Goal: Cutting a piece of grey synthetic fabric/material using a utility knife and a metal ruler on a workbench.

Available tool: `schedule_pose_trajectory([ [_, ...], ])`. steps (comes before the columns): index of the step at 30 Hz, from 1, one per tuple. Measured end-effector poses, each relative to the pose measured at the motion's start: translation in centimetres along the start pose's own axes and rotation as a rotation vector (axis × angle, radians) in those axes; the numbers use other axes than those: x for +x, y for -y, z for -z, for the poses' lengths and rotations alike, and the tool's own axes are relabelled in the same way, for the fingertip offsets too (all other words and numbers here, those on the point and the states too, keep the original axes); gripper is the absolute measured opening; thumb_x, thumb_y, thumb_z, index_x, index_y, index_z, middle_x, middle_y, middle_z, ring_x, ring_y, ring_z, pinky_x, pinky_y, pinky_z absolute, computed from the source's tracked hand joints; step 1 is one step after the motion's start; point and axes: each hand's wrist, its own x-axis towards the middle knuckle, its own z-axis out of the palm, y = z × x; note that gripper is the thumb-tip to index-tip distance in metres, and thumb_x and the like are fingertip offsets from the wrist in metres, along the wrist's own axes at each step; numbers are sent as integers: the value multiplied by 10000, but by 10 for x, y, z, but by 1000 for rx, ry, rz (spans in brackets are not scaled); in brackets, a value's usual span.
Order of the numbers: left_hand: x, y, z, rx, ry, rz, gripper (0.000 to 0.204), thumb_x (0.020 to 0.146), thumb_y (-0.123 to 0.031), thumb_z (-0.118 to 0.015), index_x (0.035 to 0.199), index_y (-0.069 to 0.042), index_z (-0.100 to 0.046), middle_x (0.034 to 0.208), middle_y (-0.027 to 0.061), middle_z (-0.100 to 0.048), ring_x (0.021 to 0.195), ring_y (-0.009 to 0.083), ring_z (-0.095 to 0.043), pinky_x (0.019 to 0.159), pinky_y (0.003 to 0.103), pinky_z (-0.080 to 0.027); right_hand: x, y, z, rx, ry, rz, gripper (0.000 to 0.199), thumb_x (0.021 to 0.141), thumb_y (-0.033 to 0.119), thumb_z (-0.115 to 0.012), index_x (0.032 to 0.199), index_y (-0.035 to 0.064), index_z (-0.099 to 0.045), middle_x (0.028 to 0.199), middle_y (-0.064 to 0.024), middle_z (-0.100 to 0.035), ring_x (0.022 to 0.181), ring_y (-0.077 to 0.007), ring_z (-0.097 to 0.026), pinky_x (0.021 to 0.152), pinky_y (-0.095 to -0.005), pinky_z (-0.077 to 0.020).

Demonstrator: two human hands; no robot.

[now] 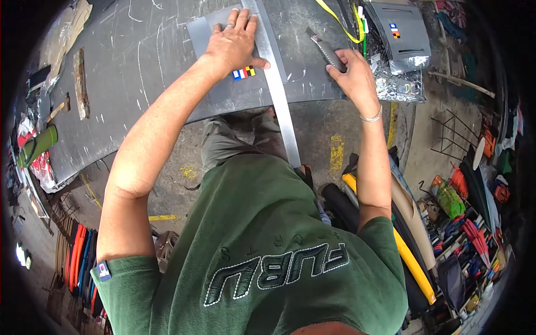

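Observation:
My left hand (pixel 232 46) lies flat with fingers stretched out, pressing on a grey sheet (pixel 200 40) and the edge of a long metal straightedge (pixel 283 114). The straightedge runs across the sheet and sticks out past the table's near edge toward my body. A small patch of coloured flags (pixel 244 73) shows on the sheet just below my left hand. To the right of the straightedge, my right hand (pixel 357 79) grips a dark utility knife (pixel 328 51). Its tip points up and left, apart from the sheet.
The dark, scratched worktable (pixel 162 50) carries a stack of grey printed pieces (pixel 403 30) at the right, beside a yellow tape measure (pixel 338 20) and a green pen (pixel 365 42). A wood strip (pixel 81 84) and a hammer (pixel 59 108) lie at left. Material rolls (pixel 413 262) stand behind my right arm.

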Motion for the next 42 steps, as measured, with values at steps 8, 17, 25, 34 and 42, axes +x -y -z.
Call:
schedule_pose_trajectory([
  [8,7,-12,36,23,258,-34,1233,700,-653,-826,1556,75,-317,1654,262,-277,1548,399,-259,1243,532,-281,5,66,-32,357,-172,31,518,1014,221,-624,1445,-10,-454,1180,-211,-679,742,-173,-611,742,-356,-547],
  [17,7,-10,16,-64,-7,-110,1186,732,-651,-802,1560,53,-329,1646,245,-295,1495,447,-317,1171,608,-363,26,113,-71,266,-28,7,545,1003,97,-550,1529,68,-411,1380,-270,-580,1213,-477,-596,1003,-512,-518],
  [25,-8,3,7,-48,-143,-175,1136,759,-630,-781,1557,50,-343,1641,243,-305,1493,448,-323,1149,620,-381,32,118,-69,266,-3,-4,533,991,80,-538,1513,113,-435,1374,-256,-597,1228,-468,-592,1026,-514,-503],
  [34,-6,6,-21,-98,-450,-205,1115,792,-620,-759,1562,63,-330,1646,256,-298,1512,450,-303,1152,615,-380,34,119,-69,231,16,-12,522,1002,92,-524,1515,124,-437,1374,-251,-599,1226,-463,-597,1023,-511,-507],
  [42,5,-15,49,97,327,-20,1097,791,-586,-768,1559,67,-334,1647,255,-300,1512,453,-308,1150,622,-382,35,122,-64,193,17,10,511,1008,107,-512,1514,123,-438,1372,-248,-601,1223,-459,-600,1016,-512,-509],
])
